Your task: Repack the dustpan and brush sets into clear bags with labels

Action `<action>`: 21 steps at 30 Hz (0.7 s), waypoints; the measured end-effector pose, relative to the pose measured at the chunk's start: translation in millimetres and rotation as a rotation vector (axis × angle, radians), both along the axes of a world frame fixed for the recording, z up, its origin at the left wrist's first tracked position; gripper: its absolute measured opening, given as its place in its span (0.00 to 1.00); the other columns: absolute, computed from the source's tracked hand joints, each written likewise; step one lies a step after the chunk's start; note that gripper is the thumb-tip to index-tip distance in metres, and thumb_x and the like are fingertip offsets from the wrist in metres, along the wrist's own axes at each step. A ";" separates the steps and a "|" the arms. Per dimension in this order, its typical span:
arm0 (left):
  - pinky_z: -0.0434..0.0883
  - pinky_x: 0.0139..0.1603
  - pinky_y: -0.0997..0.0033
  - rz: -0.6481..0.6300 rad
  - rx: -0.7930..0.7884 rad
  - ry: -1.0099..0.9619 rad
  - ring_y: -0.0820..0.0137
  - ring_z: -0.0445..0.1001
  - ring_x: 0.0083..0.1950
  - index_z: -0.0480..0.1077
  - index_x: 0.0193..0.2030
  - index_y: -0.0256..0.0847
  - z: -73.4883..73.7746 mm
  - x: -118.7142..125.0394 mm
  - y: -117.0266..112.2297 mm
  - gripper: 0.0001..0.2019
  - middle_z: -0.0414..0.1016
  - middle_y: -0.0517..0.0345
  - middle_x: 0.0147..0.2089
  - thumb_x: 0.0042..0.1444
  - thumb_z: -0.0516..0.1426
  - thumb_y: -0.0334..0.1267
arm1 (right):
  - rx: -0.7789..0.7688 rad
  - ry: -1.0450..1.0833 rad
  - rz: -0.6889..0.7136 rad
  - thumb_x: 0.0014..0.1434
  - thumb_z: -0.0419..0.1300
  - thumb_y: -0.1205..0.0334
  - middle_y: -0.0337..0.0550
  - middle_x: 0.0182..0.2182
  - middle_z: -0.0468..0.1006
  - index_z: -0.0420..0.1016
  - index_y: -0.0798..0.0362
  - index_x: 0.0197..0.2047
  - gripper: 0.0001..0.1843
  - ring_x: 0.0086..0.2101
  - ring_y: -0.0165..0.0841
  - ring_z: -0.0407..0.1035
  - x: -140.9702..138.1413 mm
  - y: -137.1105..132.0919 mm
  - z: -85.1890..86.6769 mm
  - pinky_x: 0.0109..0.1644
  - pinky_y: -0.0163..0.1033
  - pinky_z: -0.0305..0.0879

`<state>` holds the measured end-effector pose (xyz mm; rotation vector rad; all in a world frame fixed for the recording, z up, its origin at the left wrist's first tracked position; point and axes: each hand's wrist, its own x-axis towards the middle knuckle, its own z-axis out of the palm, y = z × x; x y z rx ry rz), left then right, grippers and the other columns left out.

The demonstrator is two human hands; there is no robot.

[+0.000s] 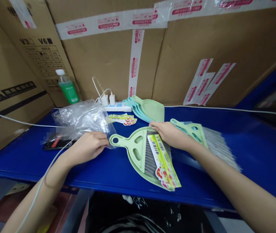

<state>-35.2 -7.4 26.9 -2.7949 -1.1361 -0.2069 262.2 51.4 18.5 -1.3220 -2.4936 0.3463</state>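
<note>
At the far left of my view, a bottle of green liquid (68,90) stands tilted against the cardboard, and a dark phone (55,144) lies partly under a heap of clear plastic bags (84,113) on the blue table (91,181). Next comes the left hand (90,147), its fingers curled together at the near edge of that heap; I cannot tell whether they pinch the film or only touch it. Behind it I see a white power strip (118,107) and a small pile of printed cards (123,119). In the middle, in front of the person, is the green dustpan (134,165), handle toward the left hand, with a brush (138,145) lying in it and a printed label (164,161) resting over the bristles. The right hand (168,133) pinches the pan's far edge between thumb and fingers. Beyond stand more pans, a nested stack (153,110), green over blue, and at the right, past the wrist, a pile of loose brushes (193,131). As I judge it, this one set has its pan, brush and label together, though I see no bag clearly around it; the stacked pans, loose brushes and spare cards lie apart, so most of the matching looks left to do.
</note>
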 end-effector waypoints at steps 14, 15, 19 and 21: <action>0.71 0.40 0.74 -0.201 -0.451 -0.214 0.72 0.76 0.37 0.77 0.35 0.43 9.2 8.8 -12.6 0.08 0.77 0.57 0.37 0.59 0.56 0.33 | -0.042 -0.130 -0.128 0.62 0.44 0.68 0.41 0.23 0.73 0.64 0.49 0.30 0.12 0.25 0.34 0.67 -5.4 -1.5 0.6 0.28 0.34 0.55; 0.71 0.40 0.74 -0.203 -0.467 -0.221 0.72 0.76 0.37 0.77 0.35 0.42 10.0 8.7 -13.0 0.07 0.77 0.57 0.37 0.59 0.57 0.35 | -0.033 -0.129 -0.116 0.62 0.44 0.68 0.40 0.23 0.73 0.64 0.49 0.30 0.12 0.24 0.34 0.67 -4.6 -1.1 0.2 0.27 0.34 0.55; 0.70 0.38 0.74 -0.114 -0.332 -0.268 0.72 0.75 0.36 0.76 0.33 0.40 7.7 7.6 -11.5 0.12 0.76 0.56 0.35 0.63 0.53 0.37 | 0.001 -0.164 -0.098 0.62 0.44 0.69 0.40 0.21 0.72 0.64 0.49 0.29 0.13 0.24 0.33 0.66 0.5 0.1 2.2 0.27 0.34 0.54; 0.69 0.37 0.74 -0.048 -0.222 -0.269 0.72 0.74 0.35 0.75 0.36 0.40 4.3 7.2 -9.8 0.12 0.75 0.56 0.35 0.65 0.51 0.38 | -0.009 -0.208 -0.126 0.61 0.45 0.70 0.40 0.22 0.72 0.64 0.49 0.29 0.12 0.24 0.33 0.66 3.7 0.0 4.6 0.28 0.35 0.53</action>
